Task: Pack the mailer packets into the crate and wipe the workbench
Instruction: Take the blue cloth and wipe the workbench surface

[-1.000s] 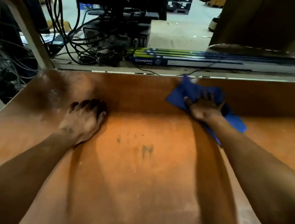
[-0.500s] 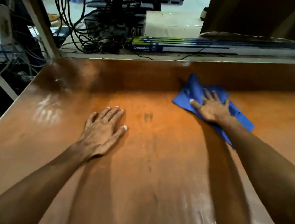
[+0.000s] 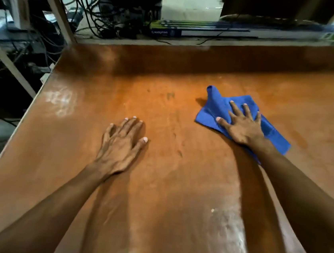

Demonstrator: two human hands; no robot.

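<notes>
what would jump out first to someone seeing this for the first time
The crumpled bright blue cloth stands out right of centre on the glossy reddish-brown wooden workbench, with the right hand pressed flat on it, fingers spread. The left hand rests flat on the bare wood near the middle. Behind the bench's far edge lie a long blue-and-green Crompton box and a tangle of black cables.

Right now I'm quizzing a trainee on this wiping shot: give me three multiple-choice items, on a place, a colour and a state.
1. Where is the cloth? A) under the right hand B) on the floor C) on the shelf
2. Cloth colour? A) red B) blue C) white
3. The left hand is: A) a fist B) flat on the workbench C) gripping a packet
Key: 1 A, its spread fingers press it; 2 B, plainly blue; 3 B, palm down on bare wood.
</notes>
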